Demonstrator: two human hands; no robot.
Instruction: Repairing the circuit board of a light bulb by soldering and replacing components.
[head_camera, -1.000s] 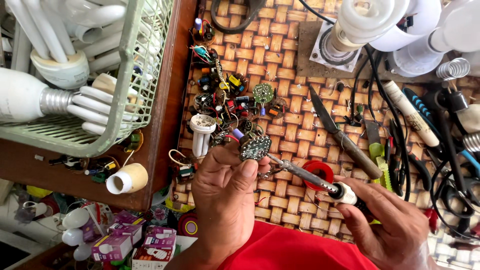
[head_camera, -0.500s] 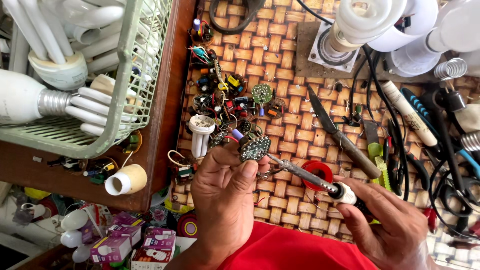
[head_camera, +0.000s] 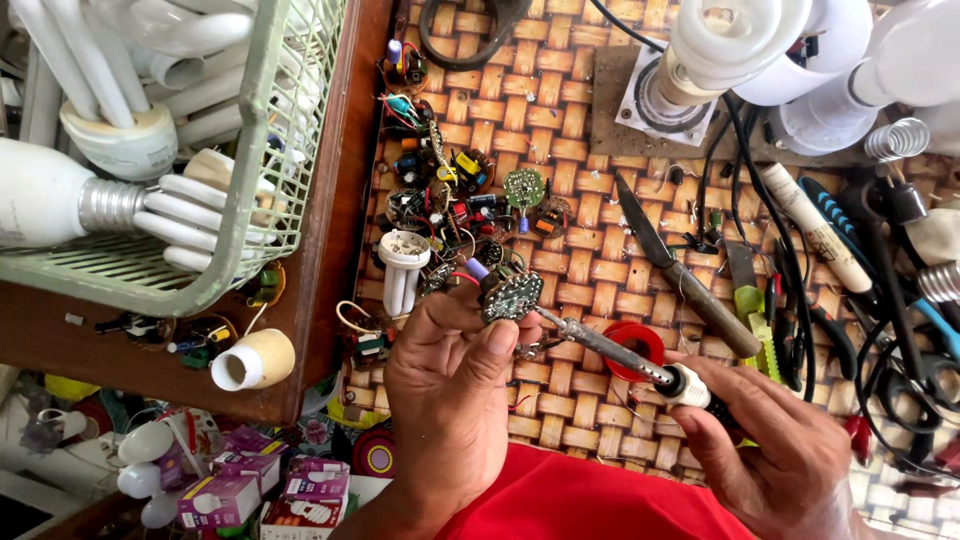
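Little has changed: the round circuit board (head_camera: 512, 295) is still pinched by the left hand (head_camera: 450, 390), fingers closed; the soldering iron (head_camera: 610, 350), gripped in the closed right hand (head_camera: 775, 455), stays touching its edge, so soldering appears ongoing.

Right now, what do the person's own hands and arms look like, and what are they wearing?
Both the left hand and the right hand are bare: no gloves, and no rings or watch that I can see. Fingernails are short. No sleeve reaches either wrist; the forearms are mostly out of frame. A red garment shows at the bottom edge, between the two arms.
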